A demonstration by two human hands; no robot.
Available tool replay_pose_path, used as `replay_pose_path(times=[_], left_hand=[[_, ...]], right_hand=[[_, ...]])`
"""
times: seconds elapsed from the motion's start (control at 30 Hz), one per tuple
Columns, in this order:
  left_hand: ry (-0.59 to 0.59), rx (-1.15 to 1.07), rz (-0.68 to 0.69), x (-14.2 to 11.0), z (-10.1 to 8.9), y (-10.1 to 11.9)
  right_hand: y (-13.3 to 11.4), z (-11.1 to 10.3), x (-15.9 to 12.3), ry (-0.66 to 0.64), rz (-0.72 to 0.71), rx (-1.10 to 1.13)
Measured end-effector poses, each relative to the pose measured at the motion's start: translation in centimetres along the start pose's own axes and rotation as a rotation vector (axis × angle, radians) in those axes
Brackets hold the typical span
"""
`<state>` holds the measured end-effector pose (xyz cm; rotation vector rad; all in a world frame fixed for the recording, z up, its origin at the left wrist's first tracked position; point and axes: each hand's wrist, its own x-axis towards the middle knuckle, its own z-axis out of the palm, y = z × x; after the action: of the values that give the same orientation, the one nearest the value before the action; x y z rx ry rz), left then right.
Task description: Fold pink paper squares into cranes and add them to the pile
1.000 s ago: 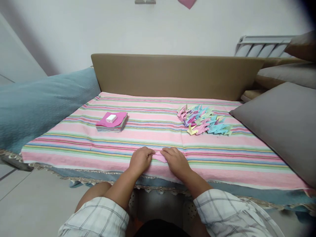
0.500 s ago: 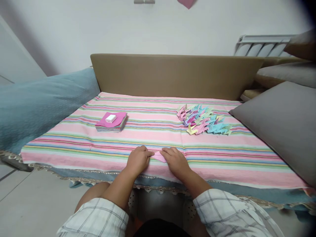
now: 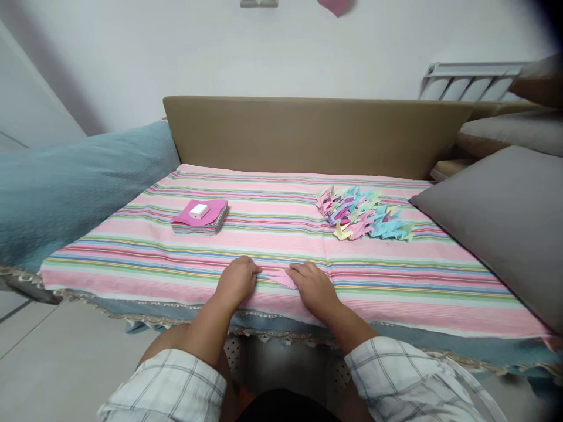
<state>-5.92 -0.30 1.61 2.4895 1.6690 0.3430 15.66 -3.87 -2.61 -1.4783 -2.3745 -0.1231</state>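
A small folded pink paper [image 3: 280,277] lies on the striped cloth [image 3: 396,293] near the front edge. My left hand [image 3: 236,281] rests with curled fingers at the paper's left tip, pressing on it. My right hand [image 3: 313,286] lies over the paper's right part with its fingers bent down onto it. Further back on the left, a stack of coloured paper sheets [image 3: 200,218] carries a small white block [image 3: 199,210]. At the back right lies a pile of several folded paper cranes [image 3: 361,213].
A blue-green cushion [image 3: 65,187] borders the cloth on the left and a grey cushion [image 3: 505,223] on the right. A tan padded backrest [image 3: 308,135] stands behind. The floor lies below the front edge, by my knees.
My left hand has slid a little to the left along the pink paper, so more of the paper shows between the hands. My right hand has stayed in place.
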Motion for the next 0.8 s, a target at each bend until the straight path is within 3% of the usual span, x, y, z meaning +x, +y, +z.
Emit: replay_pose_path(times=[0.17,0.4,0.5,0.6,0.8], left_hand=[[0.069,-0.11,-0.037,0.0,0.2,1.1],[0.216,-0.069,-0.068,0.1,1.8,2.0],[0.364,-0.069,0.158,-0.4,2.6,3.1],[0.375,-0.035,0.477,-1.2,3.8,4.6],[0.29,0.113,0.5,-1.8,5.1,5.5]], right_hand=[[-0.1,0.1,0.0,-0.004,0.008,-0.006],[0.1,0.2,0.1,0.072,0.031,0.126],[0.3,0.1,0.2,0.134,0.081,0.235],[0.5,0.0,0.3,0.174,0.137,0.317],[0.7,-0.2,0.3,0.204,0.211,0.4]])
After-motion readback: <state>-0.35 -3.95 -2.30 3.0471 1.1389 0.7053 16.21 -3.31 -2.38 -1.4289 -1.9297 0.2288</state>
